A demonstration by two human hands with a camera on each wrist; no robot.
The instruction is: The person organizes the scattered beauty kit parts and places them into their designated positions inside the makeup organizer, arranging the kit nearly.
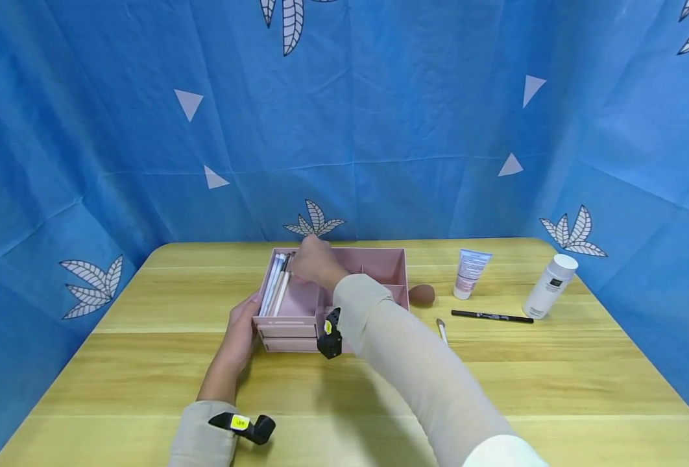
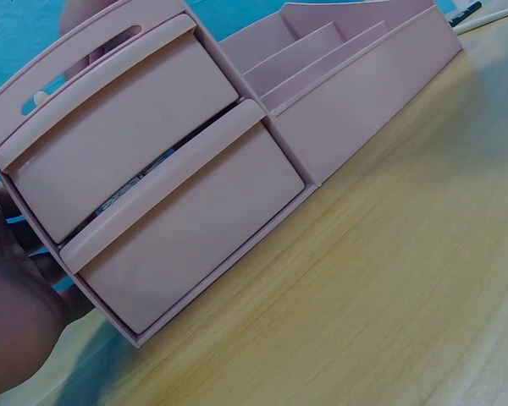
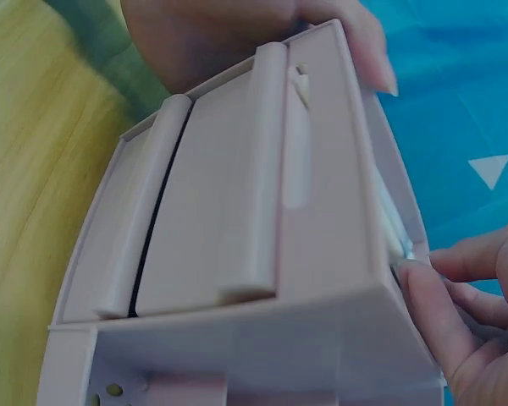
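Observation:
A pink desktop organizer (image 1: 305, 320) with two front drawers stands on the table. Several makeup brushes (image 1: 274, 285) lie slanted in its left upper compartment. My left hand (image 1: 242, 331) rests along the organizer's left side; in the left wrist view its palm and fingers (image 2: 13, 288) lie against that wall. Over the upper compartment, my right hand (image 1: 316, 261) reaches in with curled fingers at the brush heads. The right wrist view shows its thumb and fingers (image 3: 470, 317) pinching at a brush by the rim; most of that brush is hidden.
Right of the organizer lie a brown makeup sponge (image 1: 422, 295), a small white-handled brush (image 1: 442, 331) and a black pencil (image 1: 492, 316). A squeeze tube (image 1: 470, 274) and a white bottle (image 1: 550, 287) stand further right. A blue curtain (image 1: 344, 130) hangs behind the table.

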